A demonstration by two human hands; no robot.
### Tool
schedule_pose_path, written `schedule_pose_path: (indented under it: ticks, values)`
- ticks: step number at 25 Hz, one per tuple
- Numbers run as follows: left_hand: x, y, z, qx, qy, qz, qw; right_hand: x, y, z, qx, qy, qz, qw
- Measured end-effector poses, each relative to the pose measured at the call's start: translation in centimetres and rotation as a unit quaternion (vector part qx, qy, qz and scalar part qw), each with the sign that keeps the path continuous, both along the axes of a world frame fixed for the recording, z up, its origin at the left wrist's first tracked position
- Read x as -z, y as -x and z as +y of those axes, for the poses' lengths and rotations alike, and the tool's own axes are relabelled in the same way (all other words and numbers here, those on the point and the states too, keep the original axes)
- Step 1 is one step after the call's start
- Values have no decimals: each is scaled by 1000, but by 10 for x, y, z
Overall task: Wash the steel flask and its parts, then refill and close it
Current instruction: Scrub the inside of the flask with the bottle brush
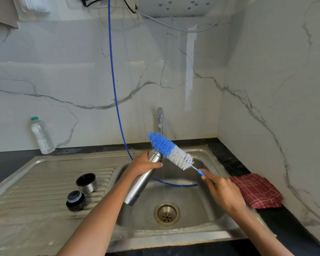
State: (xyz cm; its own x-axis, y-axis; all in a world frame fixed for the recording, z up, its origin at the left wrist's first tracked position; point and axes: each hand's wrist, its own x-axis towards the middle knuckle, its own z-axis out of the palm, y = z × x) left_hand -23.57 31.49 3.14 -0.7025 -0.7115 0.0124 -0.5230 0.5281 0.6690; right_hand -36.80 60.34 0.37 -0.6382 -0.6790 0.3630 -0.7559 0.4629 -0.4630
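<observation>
Over the sink (174, 235), the left hand (142, 164) wraps its fingers around the steel flask (142, 180), tilting its mouth toward the running tap (160, 115). Meanwhile the right hand (224, 193) grips a blue-and-white bottle brush (171, 150) beside the mouth, seemingly ready to scrub inside. Its cup (86, 182) and stopper (75, 200) wait on the drainboard.

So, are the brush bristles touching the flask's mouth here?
Cannot tell. In the head view the bottle brush overlaps the rim of the steel flask in the left hand, but one angle doesn't show contact or a gap.
</observation>
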Motion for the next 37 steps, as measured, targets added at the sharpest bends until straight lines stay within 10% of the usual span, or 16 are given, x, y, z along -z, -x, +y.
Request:
schedule_pose_path:
  ticks: [7, 17, 30, 37]
  values:
    - [0, 33, 17, 52, 284, -147, 946, -11, -22, -27, 19, -136, 78, 987]
    - [7, 39, 21, 31, 293, -138, 946, -17, -42, -38, 14, -188, 77, 979]
    - [-1, 38, -21, 87, 181, -125, 972, -24, -36, -52, 22, -207, 69, 976]
    - [4, 21, -45, 10, -18, -82, 996, -1, -33, -23, 9, -208, 67, 976]
